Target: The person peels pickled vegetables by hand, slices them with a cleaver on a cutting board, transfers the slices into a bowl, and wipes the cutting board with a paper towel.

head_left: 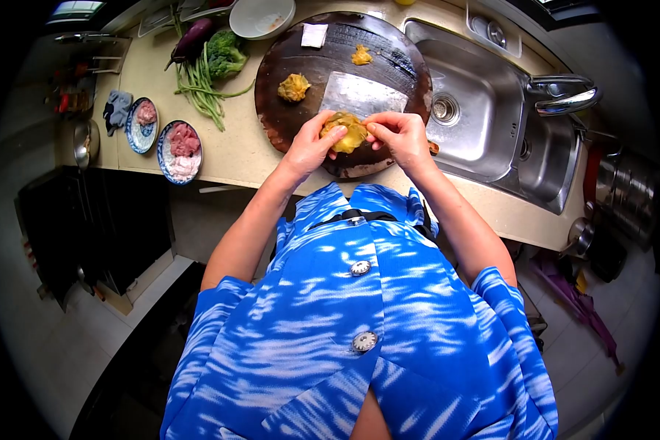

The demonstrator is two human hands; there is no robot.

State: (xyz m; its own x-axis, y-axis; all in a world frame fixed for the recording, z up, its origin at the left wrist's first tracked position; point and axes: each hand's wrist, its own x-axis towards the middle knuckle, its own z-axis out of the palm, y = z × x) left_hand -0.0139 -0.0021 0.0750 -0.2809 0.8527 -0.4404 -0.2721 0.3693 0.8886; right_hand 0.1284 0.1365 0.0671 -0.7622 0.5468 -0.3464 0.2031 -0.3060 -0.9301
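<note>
My left hand (312, 145) is closed around a wet, yellow-green clump that looks like pickled mustard greens (347, 133). My right hand (401, 137) pinches the right edge of the same clump between thumb and fingers. Both hands are over the near part of a round, dark chopping board (279, 62). Just beyond them a cleaver (363, 94) lies flat, its wide blade showing. A yellow-brown clump of greens (294, 87) sits on the board's left side, and a smaller yellow scrap (361, 55) lies farther back. Near the far edge is a white folded piece (314, 35) I cannot identify.
A steel double sink (484, 110) with a faucet (565, 99) adjoins the board on the right. To the left are green beans (202, 95), broccoli (225, 55), an eggplant (193, 38), and two plates (164, 150) of raw meat. A white bowl (262, 16) stands behind.
</note>
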